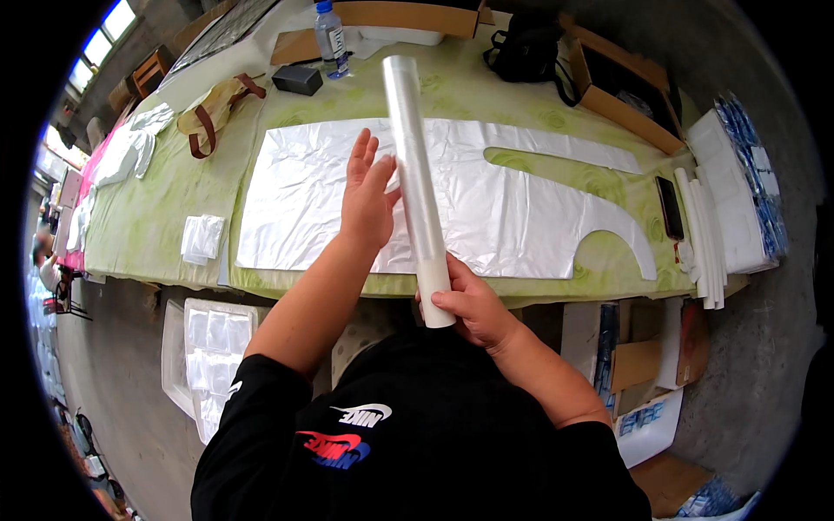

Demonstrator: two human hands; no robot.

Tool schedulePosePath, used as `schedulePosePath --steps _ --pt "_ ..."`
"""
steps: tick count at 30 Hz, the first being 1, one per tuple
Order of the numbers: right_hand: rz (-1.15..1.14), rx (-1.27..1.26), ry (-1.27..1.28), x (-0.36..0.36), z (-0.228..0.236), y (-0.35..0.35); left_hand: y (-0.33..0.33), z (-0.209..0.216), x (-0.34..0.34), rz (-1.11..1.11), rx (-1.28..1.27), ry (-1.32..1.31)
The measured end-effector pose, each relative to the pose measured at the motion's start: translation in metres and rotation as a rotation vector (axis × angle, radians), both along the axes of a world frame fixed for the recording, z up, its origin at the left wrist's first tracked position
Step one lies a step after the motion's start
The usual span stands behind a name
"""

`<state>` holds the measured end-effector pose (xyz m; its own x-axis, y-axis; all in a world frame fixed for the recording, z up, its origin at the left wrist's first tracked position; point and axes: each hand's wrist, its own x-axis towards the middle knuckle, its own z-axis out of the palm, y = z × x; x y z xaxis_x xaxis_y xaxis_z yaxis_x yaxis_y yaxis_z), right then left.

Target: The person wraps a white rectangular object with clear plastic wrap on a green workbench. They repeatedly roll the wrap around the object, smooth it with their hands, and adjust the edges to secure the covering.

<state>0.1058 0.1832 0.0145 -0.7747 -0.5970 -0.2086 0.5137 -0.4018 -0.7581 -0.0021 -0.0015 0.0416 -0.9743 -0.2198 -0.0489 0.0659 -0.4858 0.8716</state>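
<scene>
My right hand (473, 304) is wrapped round the lower end of a long roll of clear plastic film (410, 156), held tilted up over the table. Beside the roll's middle, my left hand (369, 195) has its fingers stretched apart; whether it touches the film I cannot tell. Beneath both lies a flat, wrinkled white plastic sheet (295, 200), cut like an apron, with a long slot and a curved notch on its right side.
A green patterned cloth covers the table (165, 234). Small folded white packets (202, 239) lie at left. Farther back are a handled bag (217, 108), dark box (297, 81), water bottle (331, 43) and black bag (526, 50). A phone (669, 208) and white tubes (705, 234) lie right.
</scene>
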Motion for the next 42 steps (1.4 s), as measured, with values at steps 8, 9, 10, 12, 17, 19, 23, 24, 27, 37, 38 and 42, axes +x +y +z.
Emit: schedulePosePath --steps 8,9,10,12,17,19,23,24,27,37,38,42 --pt "0.016 0.315 0.192 -0.004 -0.007 -0.005 0.014 -0.011 0.000 -0.054 -0.151 -0.228" --pt "0.009 0.390 0.226 -0.004 -0.009 -0.005 0.015 -0.014 0.000 -0.095 -0.201 -0.249" --pt "-0.010 0.454 0.237 -0.002 -0.009 -0.006 0.015 -0.016 0.000 -0.137 -0.252 -0.269" --pt "-0.049 0.584 0.262 0.002 -0.010 -0.007 0.018 -0.015 -0.001 -0.163 -0.296 -0.296" --pt "0.034 0.604 0.344 0.006 -0.010 0.014 0.011 -0.017 -0.048 -0.075 -0.276 -0.292" --pt "0.149 0.627 0.302 0.013 0.000 0.036 -0.008 -0.021 -0.074 -0.004 -0.243 -0.298" --pt "0.235 0.739 0.139 0.042 0.010 0.089 -0.060 -0.044 -0.118 0.087 -0.166 -0.305" --pt "0.210 0.730 0.090 0.052 0.007 0.101 -0.067 -0.050 -0.122 0.113 -0.131 -0.294" --pt "0.099 0.645 0.026 0.083 0.002 0.135 -0.064 -0.034 -0.113 0.043 -0.058 -0.317" --pt "-0.329 1.203 0.862 -0.014 0.019 0.091 -0.045 -0.021 -0.026 -0.394 -0.503 -0.368" --pt "-0.312 1.240 0.952 -0.033 0.018 0.084 -0.048 -0.023 -0.024 -0.419 -0.510 -0.376" --pt "-0.177 1.425 1.107 -0.078 0.011 0.068 -0.053 -0.019 -0.011 -0.458 -0.494 -0.434"
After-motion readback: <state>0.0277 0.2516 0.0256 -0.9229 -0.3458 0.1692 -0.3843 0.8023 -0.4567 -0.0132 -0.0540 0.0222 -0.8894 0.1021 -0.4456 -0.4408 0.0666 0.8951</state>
